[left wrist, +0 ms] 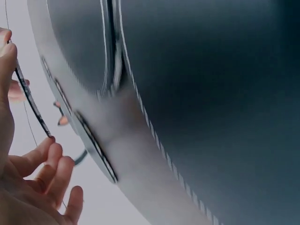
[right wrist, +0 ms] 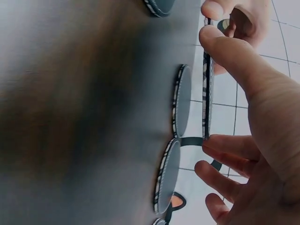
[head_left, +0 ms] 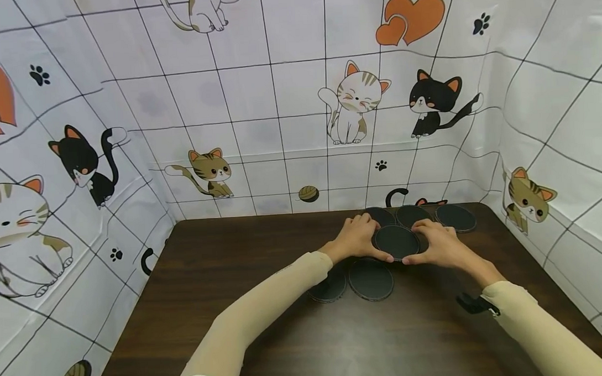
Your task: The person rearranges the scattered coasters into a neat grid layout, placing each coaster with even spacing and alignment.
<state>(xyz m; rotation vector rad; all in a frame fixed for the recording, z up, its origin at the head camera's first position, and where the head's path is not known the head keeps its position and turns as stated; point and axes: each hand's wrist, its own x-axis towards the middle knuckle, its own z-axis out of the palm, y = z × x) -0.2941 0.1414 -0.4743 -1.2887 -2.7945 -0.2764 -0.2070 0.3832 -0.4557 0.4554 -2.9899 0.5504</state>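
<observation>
The left hand (head_left: 356, 239) and right hand (head_left: 443, 246), both spread wide, grip opposite edges of a round black coaster (head_left: 396, 242) between them, raised above the wooden tabletop (head_left: 233, 257) (more coasters (head_left: 371, 279) lie there)

You have a dark brown wooden table (head_left: 224, 268) in front of you, with a white sheet (head_left: 298, 94) printed with black grid lines behind it and on its left and right. Just above the table's far edge you see a small yarn ball (head_left: 308, 194) and, towards the table's far left corner, a brown cat (head_left: 212, 172). Above the table's far right part you see a white cat (head_left: 355, 106) beside a black cat (head_left: 432, 97), with orange hearts (head_left: 419, 18) higher up. Left of the table you find a big smiling cat (head_left: 13, 212), and right of its far right corner a striped cat (head_left: 527, 199).
</observation>
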